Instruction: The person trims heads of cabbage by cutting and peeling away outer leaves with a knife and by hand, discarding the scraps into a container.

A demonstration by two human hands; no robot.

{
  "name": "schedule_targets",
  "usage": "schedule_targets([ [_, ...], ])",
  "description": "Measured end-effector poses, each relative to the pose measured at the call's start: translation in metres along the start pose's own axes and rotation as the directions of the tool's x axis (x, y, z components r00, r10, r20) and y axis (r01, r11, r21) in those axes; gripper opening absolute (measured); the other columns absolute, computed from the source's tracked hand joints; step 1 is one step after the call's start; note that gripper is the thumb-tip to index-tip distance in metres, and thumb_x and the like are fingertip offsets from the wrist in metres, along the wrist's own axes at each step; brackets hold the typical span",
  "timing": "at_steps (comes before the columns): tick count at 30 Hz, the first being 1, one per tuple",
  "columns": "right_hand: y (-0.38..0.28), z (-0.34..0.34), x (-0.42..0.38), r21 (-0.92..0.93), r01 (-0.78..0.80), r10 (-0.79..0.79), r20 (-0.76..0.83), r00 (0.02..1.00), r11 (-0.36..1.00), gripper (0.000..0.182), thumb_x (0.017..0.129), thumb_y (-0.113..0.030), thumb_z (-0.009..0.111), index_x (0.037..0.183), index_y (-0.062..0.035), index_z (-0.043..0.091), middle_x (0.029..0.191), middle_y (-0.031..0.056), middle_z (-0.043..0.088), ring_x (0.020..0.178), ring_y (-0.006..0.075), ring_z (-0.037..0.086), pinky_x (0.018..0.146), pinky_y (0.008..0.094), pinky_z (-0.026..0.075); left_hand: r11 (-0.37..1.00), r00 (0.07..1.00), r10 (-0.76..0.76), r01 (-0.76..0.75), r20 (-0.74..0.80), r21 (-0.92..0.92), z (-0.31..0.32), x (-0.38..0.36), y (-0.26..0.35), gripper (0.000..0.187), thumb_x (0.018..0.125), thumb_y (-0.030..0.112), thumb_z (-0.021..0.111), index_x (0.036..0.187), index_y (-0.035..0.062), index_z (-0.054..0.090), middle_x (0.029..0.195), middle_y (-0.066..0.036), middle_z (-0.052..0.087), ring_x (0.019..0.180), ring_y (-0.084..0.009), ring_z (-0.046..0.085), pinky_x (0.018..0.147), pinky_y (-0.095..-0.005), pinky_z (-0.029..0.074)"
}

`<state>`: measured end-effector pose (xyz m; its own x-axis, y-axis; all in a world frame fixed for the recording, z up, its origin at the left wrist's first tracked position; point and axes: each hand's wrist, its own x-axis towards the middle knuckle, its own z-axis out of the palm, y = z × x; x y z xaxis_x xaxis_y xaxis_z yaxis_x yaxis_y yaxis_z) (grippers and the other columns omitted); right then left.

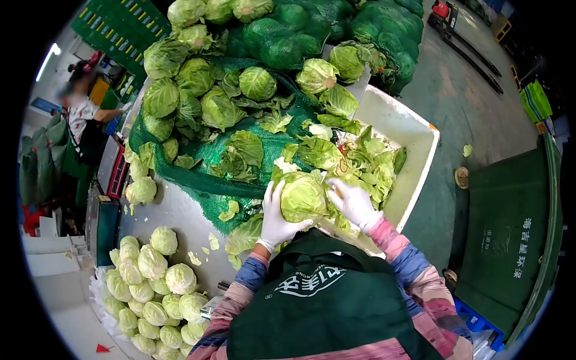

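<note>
Left hand [277,217] cups cabbage [303,197] side-on, fingers spread; right hand [354,205] beside it, fingers bent, grip unclear.

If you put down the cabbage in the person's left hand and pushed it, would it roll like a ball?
Probably, with a bit of wobble: the cabbage in the left hand is roundish but not perfectly smooth. It would likely feel firm, because its leaves look tightly wrapped. Its outer leaves might bend or tear, like the loose ones in the white box.
</note>
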<state>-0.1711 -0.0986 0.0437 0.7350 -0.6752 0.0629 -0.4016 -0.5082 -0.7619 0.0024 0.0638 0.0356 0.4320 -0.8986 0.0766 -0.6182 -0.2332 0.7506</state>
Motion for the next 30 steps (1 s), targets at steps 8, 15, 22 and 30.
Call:
schedule_targets([
  [8, 0.009, 0.010, -0.023, -0.228, -0.044, 0.092, 0.201, 0.975, 0.973, 0.026, 0.089, -0.026, 0.056, 0.106, -0.0066, 0.051, 0.072, 0.0186, 0.063, 0.065, 0.0387, 0.062, 0.059, 0.0478, 0.050, 0.998, 1.000, -0.021, 0.022, -0.017, 0.055, 0.006, 0.002, 0.008, 0.111, 0.054, 0.041, 0.087, 0.142, 0.0062, 0.030, 0.143, -0.022, 0.026, 0.132, -0.0401, 0.030, 0.110, -0.0465, 0.027],
  [15, 0.030, 0.030, -0.010, -0.287, -0.062, 0.167, 0.360, 0.918, 0.956, 0.048, 0.091, -0.022, 0.053, 0.128, 0.0055, 0.040, 0.070, 0.0230, 0.062, 0.064, 0.0411, 0.062, 0.060, 0.0479, 0.050, 0.998, 0.999, -0.037, 0.037, -0.004, 0.043, 0.002, 0.007, 0.003, 0.110, 0.054, 0.044, 0.086, 0.142, 0.0071, 0.032, 0.143, -0.021, 0.026, 0.131, -0.0402, 0.030, 0.109, -0.0471, 0.027],
  [22, 0.080, 0.082, -0.008, -0.341, -0.190, 0.325, 0.397, 0.858, 0.920, 0.035, 0.091, -0.021, 0.047, 0.114, 0.0061, 0.048, 0.079, 0.0286, 0.064, 0.076, 0.0432, 0.064, 0.069, 0.0503, 0.050, 0.998, 0.996, -0.065, 0.065, 0.067, 0.001, -0.001, 0.020, 0.002, 0.106, 0.053, 0.039, 0.087, 0.141, 0.0095, 0.034, 0.142, -0.024, 0.026, 0.127, -0.0437, 0.028, 0.108, -0.0480, 0.027],
  [30, 0.057, 0.066, -0.009, 0.201, -0.362, 0.225, 0.493, 0.840, 0.910, 0.067, 0.084, -0.016, 0.054, 0.145, -0.0014, 0.028, 0.085, 0.0264, 0.065, 0.076, 0.0407, 0.063, 0.070, 0.0473, 0.048, 0.993, 0.996, 0.044, -0.035, 0.074, -0.114, -0.014, 0.006, -0.020, 0.122, 0.052, 0.042, 0.089, 0.147, 0.0045, 0.022, 0.144, -0.021, 0.026, 0.134, -0.0383, 0.026, 0.111, -0.0451, 0.025],
])
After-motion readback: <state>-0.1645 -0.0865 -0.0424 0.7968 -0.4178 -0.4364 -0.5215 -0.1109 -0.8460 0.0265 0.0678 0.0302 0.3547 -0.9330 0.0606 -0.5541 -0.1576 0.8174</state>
